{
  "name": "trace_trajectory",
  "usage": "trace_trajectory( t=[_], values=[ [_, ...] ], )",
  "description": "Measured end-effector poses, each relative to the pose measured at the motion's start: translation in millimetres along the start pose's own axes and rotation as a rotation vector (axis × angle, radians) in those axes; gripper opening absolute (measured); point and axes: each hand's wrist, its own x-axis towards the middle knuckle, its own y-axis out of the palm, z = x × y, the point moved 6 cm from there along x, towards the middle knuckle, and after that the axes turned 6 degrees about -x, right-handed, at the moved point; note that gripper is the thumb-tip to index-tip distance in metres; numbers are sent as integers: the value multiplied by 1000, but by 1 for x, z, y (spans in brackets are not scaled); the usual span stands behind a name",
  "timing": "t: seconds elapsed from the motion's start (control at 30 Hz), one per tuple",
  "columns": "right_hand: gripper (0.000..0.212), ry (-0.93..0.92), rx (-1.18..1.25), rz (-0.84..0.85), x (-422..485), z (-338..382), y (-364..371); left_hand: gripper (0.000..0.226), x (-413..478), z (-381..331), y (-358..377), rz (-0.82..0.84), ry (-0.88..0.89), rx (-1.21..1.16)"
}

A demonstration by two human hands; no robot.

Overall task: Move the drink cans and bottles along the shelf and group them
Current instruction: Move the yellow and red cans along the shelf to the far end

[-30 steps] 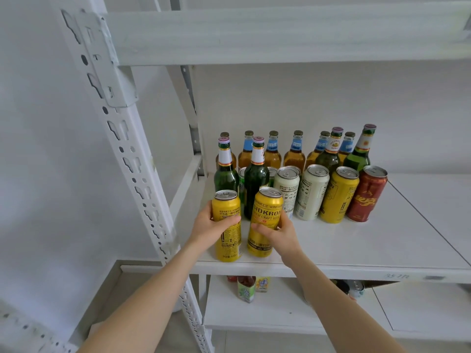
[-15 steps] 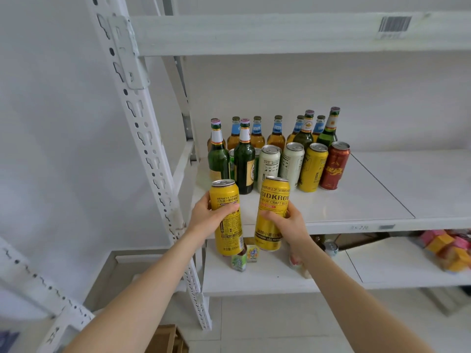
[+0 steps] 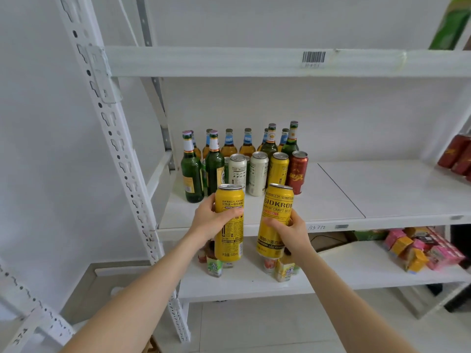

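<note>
**Since 1 s ago:** left yellow can [image 3: 229, 200] and right yellow can [image 3: 277, 202] are lifted off the shelf [image 3: 356, 189] and held in air forward of its front edge.

Left hand [image 3: 211, 220] wraps the left yellow can at mid-height, thumb across the label. Right hand [image 3: 290, 233] grips the right yellow can from its right side, fingers curled round the body. Both cans are roughly upright, long axes near vertical, side by side and not touching. The standing group [image 3: 244, 164] of bottles and cans sits at the shelf's left back corner, beyond the hands. Bare shelf runs right toward the red cans [image 3: 456, 154] at the right end. Judgement: the group lies straight ahead and the bare stretch to the right. The right hand is nearer that stretch, the left hand nearer the group. Both can bases probably need to clear the front edge before set-down.
</note>
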Motion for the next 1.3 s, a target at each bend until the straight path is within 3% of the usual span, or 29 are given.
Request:
trace_trajectory(
  t=[0.57, 0.67, 0.83, 1.1, 1.3],
  values=[
    [39, 41, -40, -25, 26, -18, -204, 44, 1, -41, 205, 30, 7, -24],
    [37, 50, -24, -57, 40, -23, -231, 50, 17, -45, 237, 47, 13, -5],
    [36, 65, -5, -100, 70, -33, -280, 35, 50, -55, 291, 85, 48, 28],
    [30, 35, -15, -154, 132, -33, -371, 36, 111, -75, 391, 166, 42, 27],
    [41, 59, -21, -194, 172, -42, -443, 46, 144, -77, 471, 206, 30, 41]
  ],
)
